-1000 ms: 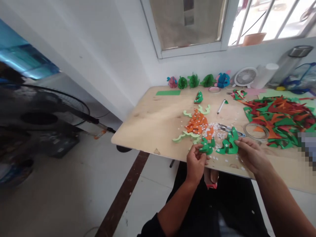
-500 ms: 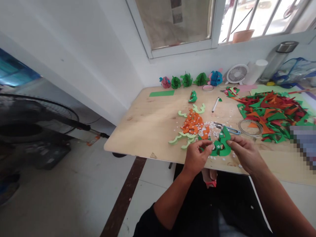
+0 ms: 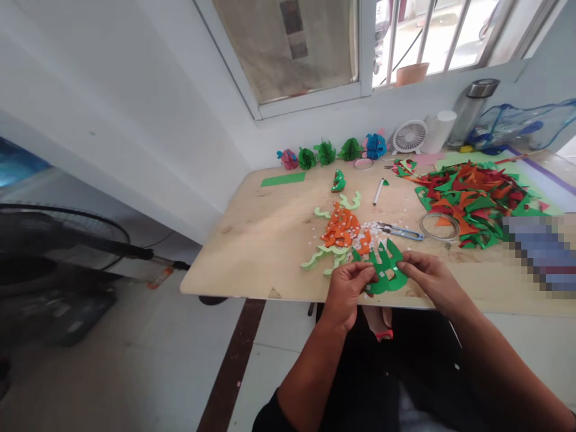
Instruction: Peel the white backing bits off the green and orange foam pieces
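Between my two hands, above the table's front edge, is a green paper cutout (image 3: 387, 281) with pointed lobes and small white squares on it. The fingers and thumb of my left hand (image 3: 348, 291) pinch its left side. My right hand (image 3: 427, 276) pinches the right side. Just beyond lie orange paper cutouts (image 3: 339, 229) dotted with white squares, and wavy light green strips (image 3: 317, 257). Scattered white bits (image 3: 369, 229) surround a pair of blue-handled snips (image 3: 402, 232). A smaller green cutout stack (image 3: 338, 180) sits farther back.
A heap of red, orange and green scraps (image 3: 477, 198) covers the right side, beside a tape roll (image 3: 438, 227). A white pen (image 3: 378, 192) lies mid-table. Along the wall stand folded paper figures (image 3: 326, 152), a small white fan (image 3: 410, 137) and a glass bottle (image 3: 470, 114).
The view has shifted to the right. The green cutout has turned in my hands, its points now facing away from me, and my left fingers have moved onto its left side.
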`<state>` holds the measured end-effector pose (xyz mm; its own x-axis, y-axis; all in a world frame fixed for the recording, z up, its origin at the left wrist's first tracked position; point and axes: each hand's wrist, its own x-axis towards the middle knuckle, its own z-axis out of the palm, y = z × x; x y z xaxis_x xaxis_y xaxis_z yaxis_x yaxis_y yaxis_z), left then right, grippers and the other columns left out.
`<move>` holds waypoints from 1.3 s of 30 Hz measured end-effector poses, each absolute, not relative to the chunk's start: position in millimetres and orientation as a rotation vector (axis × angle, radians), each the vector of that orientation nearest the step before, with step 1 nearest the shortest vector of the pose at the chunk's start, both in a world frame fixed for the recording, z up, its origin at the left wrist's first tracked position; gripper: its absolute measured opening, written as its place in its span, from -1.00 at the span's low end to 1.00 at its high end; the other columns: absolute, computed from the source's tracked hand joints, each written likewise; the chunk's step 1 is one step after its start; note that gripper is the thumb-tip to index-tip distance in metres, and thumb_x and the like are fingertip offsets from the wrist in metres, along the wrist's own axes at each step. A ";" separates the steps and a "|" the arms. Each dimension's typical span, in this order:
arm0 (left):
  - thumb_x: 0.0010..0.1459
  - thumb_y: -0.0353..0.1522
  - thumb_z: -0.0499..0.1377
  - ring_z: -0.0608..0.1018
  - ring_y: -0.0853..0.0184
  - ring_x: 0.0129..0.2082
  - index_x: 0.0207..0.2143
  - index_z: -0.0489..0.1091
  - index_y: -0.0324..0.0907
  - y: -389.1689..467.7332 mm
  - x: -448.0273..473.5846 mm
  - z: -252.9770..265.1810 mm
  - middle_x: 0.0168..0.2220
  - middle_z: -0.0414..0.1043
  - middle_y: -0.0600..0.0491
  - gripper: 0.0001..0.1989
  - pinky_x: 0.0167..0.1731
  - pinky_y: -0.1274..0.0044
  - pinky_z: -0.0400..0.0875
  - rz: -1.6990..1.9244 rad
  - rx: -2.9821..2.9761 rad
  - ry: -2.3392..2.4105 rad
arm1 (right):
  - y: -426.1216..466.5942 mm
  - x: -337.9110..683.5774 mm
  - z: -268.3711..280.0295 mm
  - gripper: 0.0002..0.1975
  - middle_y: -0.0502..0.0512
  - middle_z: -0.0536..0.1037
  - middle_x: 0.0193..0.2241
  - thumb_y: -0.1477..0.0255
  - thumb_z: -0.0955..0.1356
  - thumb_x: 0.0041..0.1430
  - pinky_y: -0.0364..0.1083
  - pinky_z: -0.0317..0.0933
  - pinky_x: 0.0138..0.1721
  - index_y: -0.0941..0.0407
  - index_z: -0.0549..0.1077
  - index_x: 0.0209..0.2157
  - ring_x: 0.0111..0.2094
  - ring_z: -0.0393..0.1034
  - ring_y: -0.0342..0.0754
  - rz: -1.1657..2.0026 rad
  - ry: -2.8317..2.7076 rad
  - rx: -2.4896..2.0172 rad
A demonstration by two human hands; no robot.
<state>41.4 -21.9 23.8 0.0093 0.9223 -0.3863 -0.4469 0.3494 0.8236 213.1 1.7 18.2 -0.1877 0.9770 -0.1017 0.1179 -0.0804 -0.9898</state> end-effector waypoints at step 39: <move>-0.21 -0.38 0.36 0.39 0.50 -0.59 -0.58 0.45 -0.27 -72.7 61.3 62.5 -0.60 0.39 0.11 -0.85 -0.53 0.65 0.29 1.341 0.322 0.905 | -31.0 200.9 8.2 -0.84 -0.03 0.39 -0.58 0.30 0.38 0.08 -0.15 0.18 -0.46 0.12 0.49 -0.44 -0.49 0.27 -0.09 1.109 -1.429 -1.285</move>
<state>61.3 -72.7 62.5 -0.0371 0.9259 -0.3759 -0.6951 0.2463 0.6754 200.9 -31.0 8.2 -0.0659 0.9966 0.0496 0.1997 0.0618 -0.9779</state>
